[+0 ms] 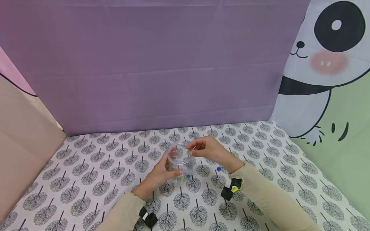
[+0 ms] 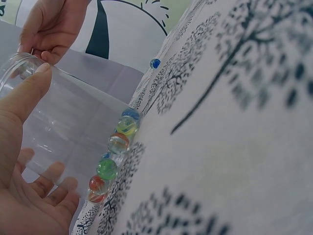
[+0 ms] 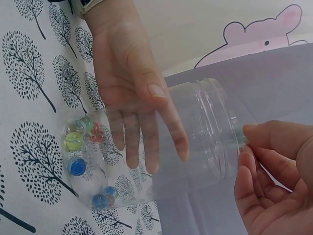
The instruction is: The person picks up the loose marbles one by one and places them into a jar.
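A clear plastic jar (image 1: 185,165) stands on the patterned cloth, its lidless mouth facing up. My left hand (image 1: 158,175) grips it from the left, thumb on the near side and fingers around the far wall. Several glass marbles lie on the jar's bottom, among them a green marble (image 2: 106,169), a yellow marble (image 2: 125,125) and a blue marble (image 3: 77,166). At the rim, my right hand (image 1: 206,149) pinches a small greenish marble (image 3: 242,135) between thumb and fingers, which mostly hide it.
One loose blue marble (image 1: 218,168) lies on the cloth right of the jar, below the right wrist. The white tablecloth (image 1: 115,192) has a tree print. A purple backdrop (image 1: 159,70) rises behind, with a panda-printed panel (image 1: 306,109) on the right.
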`<state>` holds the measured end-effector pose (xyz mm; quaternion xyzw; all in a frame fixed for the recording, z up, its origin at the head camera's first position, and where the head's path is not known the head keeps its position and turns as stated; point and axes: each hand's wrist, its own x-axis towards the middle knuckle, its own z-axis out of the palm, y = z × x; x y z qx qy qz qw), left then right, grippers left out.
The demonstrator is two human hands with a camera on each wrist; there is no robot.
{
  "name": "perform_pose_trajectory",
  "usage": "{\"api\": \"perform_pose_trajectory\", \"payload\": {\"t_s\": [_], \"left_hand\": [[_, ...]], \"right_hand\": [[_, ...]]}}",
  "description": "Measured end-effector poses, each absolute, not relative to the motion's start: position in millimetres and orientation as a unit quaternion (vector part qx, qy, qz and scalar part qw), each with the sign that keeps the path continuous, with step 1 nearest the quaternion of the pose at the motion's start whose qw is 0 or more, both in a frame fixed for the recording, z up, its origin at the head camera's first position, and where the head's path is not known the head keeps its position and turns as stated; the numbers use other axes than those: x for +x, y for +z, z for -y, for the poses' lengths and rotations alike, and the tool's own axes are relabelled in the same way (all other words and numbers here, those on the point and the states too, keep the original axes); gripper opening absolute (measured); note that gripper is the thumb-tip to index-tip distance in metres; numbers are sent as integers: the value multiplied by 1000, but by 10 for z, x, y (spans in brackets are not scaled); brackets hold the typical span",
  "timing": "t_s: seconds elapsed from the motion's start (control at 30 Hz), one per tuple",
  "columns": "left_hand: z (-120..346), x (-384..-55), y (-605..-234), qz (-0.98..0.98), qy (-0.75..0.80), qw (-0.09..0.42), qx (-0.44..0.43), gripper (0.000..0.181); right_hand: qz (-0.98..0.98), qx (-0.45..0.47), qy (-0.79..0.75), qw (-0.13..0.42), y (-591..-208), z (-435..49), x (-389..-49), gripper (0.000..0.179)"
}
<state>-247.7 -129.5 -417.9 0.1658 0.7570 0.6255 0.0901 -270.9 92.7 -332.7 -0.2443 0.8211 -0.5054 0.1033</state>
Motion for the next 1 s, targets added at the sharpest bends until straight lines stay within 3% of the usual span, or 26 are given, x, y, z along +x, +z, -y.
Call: {"api": "perform_pose_trajectory", "payload": {"t_s": [1.0], "left_hand": [[1289, -2441, -4157, -765, 622, 99, 137, 90]], "right_hand": [[-805, -216, -544, 96, -3534, -1348, -2590, 23]]}}
